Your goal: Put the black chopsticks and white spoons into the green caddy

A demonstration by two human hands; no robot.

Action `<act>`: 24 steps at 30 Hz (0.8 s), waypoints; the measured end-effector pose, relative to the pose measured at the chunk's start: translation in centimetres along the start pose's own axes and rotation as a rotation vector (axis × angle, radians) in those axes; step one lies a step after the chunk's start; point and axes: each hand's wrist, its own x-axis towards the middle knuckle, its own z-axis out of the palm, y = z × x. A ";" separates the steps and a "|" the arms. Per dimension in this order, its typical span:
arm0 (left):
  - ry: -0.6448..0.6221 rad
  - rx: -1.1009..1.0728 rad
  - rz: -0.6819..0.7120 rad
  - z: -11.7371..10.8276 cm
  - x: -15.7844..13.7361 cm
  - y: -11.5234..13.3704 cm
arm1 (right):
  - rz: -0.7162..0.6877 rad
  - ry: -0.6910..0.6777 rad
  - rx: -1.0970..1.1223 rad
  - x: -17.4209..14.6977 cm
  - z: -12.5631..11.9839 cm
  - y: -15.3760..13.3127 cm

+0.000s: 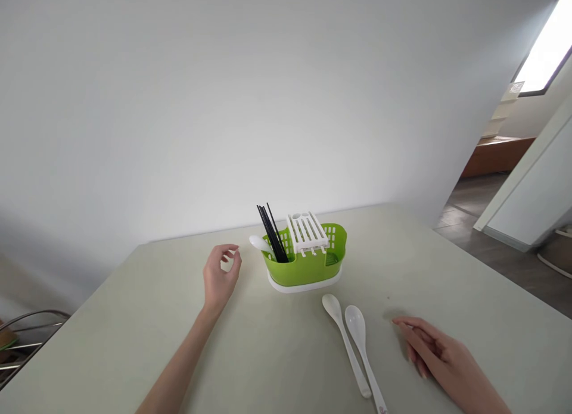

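A green cutlery caddy (304, 275) with a white base stands at the middle of the table. In its left part, black chopsticks (273, 235) lean beside a white spoon (260, 243) whose bowl sticks out over the rim. A slotted white rack (307, 230) with small hooks sits across the caddy's top. To the left of the caddy, my left hand (221, 277) is curved with a gap between thumb and fingers, holding nothing. Two white spoons lie in front: a left one (346, 342) and a right one (361, 342). My right hand (440, 357) rests right of them, loosely bent, empty and open.
The pale table (268, 354) meets a plain wall (268, 104) at the back. A metal rack (31, 336) shows past the left edge. Beyond the right edge are a grey floor (469, 205) and a white panel (527, 193).
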 end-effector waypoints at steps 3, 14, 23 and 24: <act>-0.050 -0.118 -0.252 0.5 -1.9 -1.5 | -0.002 -0.002 -0.022 -0.1 0.0 -0.2; -0.052 -0.334 -0.623 1.3 -3.8 -3.2 | -0.078 -0.021 -0.251 1.5 1.3 -1.8; -0.059 -0.345 -0.686 1.3 -4.2 -3.2 | -0.127 -0.244 -0.271 3.4 2.4 -5.0; -0.056 -0.347 -0.684 1.3 -4.2 -3.2 | -0.121 -0.258 -0.264 3.5 2.5 -5.1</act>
